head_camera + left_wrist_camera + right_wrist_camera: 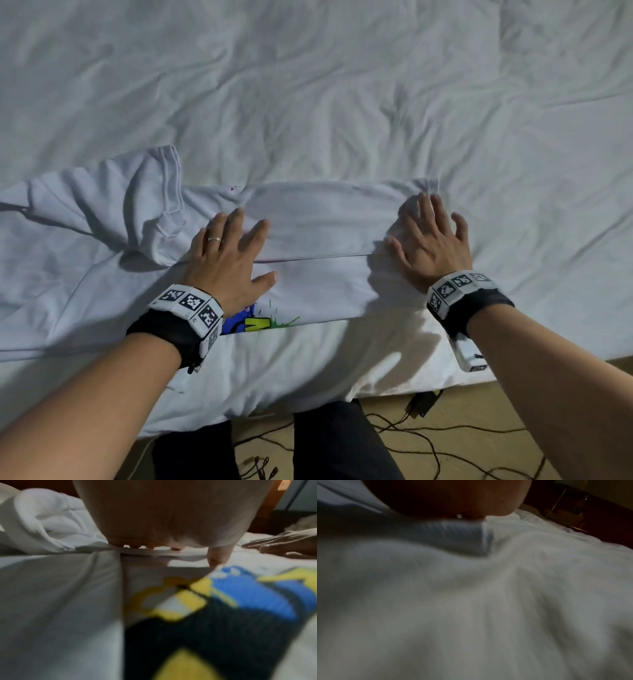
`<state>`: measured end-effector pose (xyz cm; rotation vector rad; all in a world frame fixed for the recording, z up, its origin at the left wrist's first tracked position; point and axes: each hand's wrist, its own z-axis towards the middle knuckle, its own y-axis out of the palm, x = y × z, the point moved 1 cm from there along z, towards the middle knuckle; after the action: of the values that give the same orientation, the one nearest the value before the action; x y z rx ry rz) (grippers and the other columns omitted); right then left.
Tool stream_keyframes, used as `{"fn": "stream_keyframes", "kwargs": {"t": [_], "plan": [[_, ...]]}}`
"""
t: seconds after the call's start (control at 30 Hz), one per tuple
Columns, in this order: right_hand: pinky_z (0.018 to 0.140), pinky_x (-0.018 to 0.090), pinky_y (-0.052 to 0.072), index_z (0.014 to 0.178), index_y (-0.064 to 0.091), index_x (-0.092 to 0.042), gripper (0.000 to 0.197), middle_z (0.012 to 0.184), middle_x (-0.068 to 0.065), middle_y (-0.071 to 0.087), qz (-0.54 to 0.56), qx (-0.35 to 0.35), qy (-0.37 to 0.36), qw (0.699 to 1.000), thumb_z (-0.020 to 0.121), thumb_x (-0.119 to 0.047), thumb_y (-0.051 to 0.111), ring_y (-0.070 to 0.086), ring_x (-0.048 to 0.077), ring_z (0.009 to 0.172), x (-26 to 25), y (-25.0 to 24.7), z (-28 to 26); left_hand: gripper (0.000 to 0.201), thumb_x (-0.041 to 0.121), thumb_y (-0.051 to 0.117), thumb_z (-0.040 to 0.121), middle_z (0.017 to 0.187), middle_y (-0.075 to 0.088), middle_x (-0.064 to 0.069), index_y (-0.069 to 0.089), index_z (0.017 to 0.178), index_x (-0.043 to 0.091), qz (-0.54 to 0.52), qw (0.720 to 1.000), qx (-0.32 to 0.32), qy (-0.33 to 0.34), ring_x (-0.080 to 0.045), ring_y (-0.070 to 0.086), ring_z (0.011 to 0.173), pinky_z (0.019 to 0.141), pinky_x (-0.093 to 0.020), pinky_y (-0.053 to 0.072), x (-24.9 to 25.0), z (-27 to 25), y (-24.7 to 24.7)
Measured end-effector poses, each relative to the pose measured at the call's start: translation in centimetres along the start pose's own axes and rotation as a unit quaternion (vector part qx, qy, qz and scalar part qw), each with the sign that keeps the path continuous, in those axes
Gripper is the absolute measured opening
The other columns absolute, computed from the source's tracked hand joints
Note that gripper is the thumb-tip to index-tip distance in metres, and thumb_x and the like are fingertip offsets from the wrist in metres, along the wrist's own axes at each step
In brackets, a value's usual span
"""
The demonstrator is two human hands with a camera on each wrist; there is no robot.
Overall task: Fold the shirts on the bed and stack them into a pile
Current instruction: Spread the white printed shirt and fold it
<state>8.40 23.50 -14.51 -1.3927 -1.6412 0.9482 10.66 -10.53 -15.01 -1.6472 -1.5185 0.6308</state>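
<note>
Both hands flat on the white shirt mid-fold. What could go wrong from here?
1. The bunched sleeve beside the left hand is still crumpled; folding over it would likely trap wrinkles.
2. The right hand presses near the shirt corner with no grip, so sliding may drag the fold edge askew on the wrinkled bedsheet.

Far bed [342, 85] open; bunched sleeve [150, 205] blocks left.

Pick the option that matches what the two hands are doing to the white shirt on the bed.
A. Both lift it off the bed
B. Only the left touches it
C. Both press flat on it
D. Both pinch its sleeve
C: in the head view the left hand and the right hand lie palm down, fingers spread, on the folded white shirt.
</note>
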Motion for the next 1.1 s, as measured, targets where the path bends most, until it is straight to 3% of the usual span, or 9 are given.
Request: {"fn": "stream_keyframes", "kwargs": {"t": [0.1, 0.2, 0.3, 0.37, 0.6, 0.7, 0.87, 1.0, 1.1], "plan": [[0.105, 0.049, 0.027, 0.135, 0.051, -0.018, 0.059, 0.149, 0.01, 0.043, 0.021, 0.051, -0.042, 0.998, 0.093, -0.056, 0.032, 0.038, 0.031, 0.137, -5.2, -3.5, 1.4, 0.07, 0.056, 0.042, 0.084, 0.148, 0.044, -0.01, 0.048, 0.144, 0.02, -0.08, 0.99, 0.106, 0.04, -0.033, 0.037, 0.135, 0.112, -0.05, 0.034, -1.3, -1.8, -2.2], [0.09, 0.045, 0.039, 0.115, 0.065, -0.013, 0.045, 0.121, 0.009, 0.062, 0.094, 0.097, -0.086, 0.987, 0.09, -0.044, 0.043, 0.055, 0.034, 0.111, -13.0, -6.6, 3.0, 0.049, 0.041, 0.05, 0.083, 0.118, 0.062, -0.008, 0.068, 0.118, 0.012, -0.126, 0.966, 0.216, 0.06, -0.034, 0.059, 0.104, 0.083, -0.048, 0.051, -5.4, -4.7, -3.2], [0.088, 0.043, 0.042, 0.114, 0.066, -0.013, 0.039, 0.115, 0.008, 0.064, 0.15, 0.112, -0.109, 0.976, 0.091, -0.04, 0.049, 0.055, 0.033, 0.109, -21.4, -8.6, 4.5, 0.036, 0.034, 0.059, 0.084, 0.107, 0.062, -0.008, 0.069, 0.11, 0.012, -0.146, 0.945, 0.292, 0.01, -0.035, 0.061, 0.091, 0.074, -0.045, 0.049, -11.7, -8.0, -2.9], [0.092, 0.043, 0.041, 0.118, 0.065, -0.014, 0.039, 0.118, 0.008, 0.062, 0.165, 0.104, -0.103, 0.975, 0.094, -0.041, 0.05, 0.053, 0.032, 0.114, -26.7, -9.4, 5.4, 0.038, 0.036, 0.058, 0.085, 0.11, 0.062, -0.009, 0.068, 0.111, 0.01, -0.142, 0.946, 0.289, -0.027, -0.036, 0.061, 0.093, 0.075, -0.046, 0.049, -16.8, -10.0, -1.9], [0.098, 0.048, 0.038, 0.13, 0.049, -0.013, 0.059, 0.131, 0.01, 0.051, 0.144, 0.028, 0.05, 0.988, 0.089, -0.056, 0.047, 0.045, 0.033, 0.123, -39.0, -9.4, 9.3, 0.066, 0.051, 0.039, 0.082, 0.141, 0.051, -0.013, 0.057, 0.132, 0.013, -0.074, 0.99, 0.107, -0.047, -0.037, 0.058, 0.114, 0.089, -0.051, 0.048, -30.8, -14.1, 1.8], [0.1, 0.051, 0.037, 0.131, 0.051, -0.016, 0.055, 0.132, 0.011, 0.047, 0.105, -0.033, 0.076, 0.991, 0.087, -0.049, 0.055, 0.041, 0.035, 0.125, -40.6, -8.8, 10.1, 0.064, 0.053, 0.043, 0.084, 0.145, 0.047, -0.013, 0.052, 0.134, 0.013, -0.041, 0.995, 0.09, -0.007, -0.036, 0.059, 0.115, 0.089, -0.047, 0.048, -32.9, -14.2, 2.7], [0.087, 0.042, 0.037, 0.099, 0.058, -0.016, 0.015, 0.099, 0.012, 0.062, 0.123, 0.065, -0.001, 0.99, 0.091, -0.025, 0.049, 0.058, 0.036, 0.097, -42.7, -11.2, 8.1, 0.058, 0.052, 0.045, 0.084, 0.135, 0.053, -0.012, 0.056, 0.126, 0.015, -0.097, 0.984, 0.15, 0.013, -0.035, 0.059, 0.11, 0.088, -0.049, 0.048, -33.3, -14.3, 2.2], [0.057, 0.036, 0.04, 0.098, 0.056, -0.006, 0.015, 0.074, 0.017, 0.064, 0.214, 0.182, -0.136, 0.95, 0.094, -0.02, 0.054, 0.057, 0.039, 0.063, -44.7, -12.9, 2.1, 0.056, 0.043, 0.052, 0.081, 0.131, 0.054, -0.01, 0.055, 0.13, 0.016, -0.169, 0.958, 0.231, -0.01, -0.034, 0.052, 0.117, 0.092, -0.048, 0.043, -33.2, -15.1, 0.7], [0.055, 0.037, 0.044, 0.097, 0.063, -0.009, 0.011, 0.077, 0.007, 0.064, 0.176, 0.213, -0.262, 0.925, 0.09, -0.015, 0.058, 0.057, 0.034, 0.059, -45.9, -11.0, -3.4, 0.06, 0.04, 0.053, 0.079, 0.13, 0.055, -0.009, 0.053, 0.134, 0.015, -0.199, 0.944, 0.261, -0.022, -0.032, 0.051, 0.115, 0.092, -0.047, 0.043, -33.1, -15.9, 0.4]]}}
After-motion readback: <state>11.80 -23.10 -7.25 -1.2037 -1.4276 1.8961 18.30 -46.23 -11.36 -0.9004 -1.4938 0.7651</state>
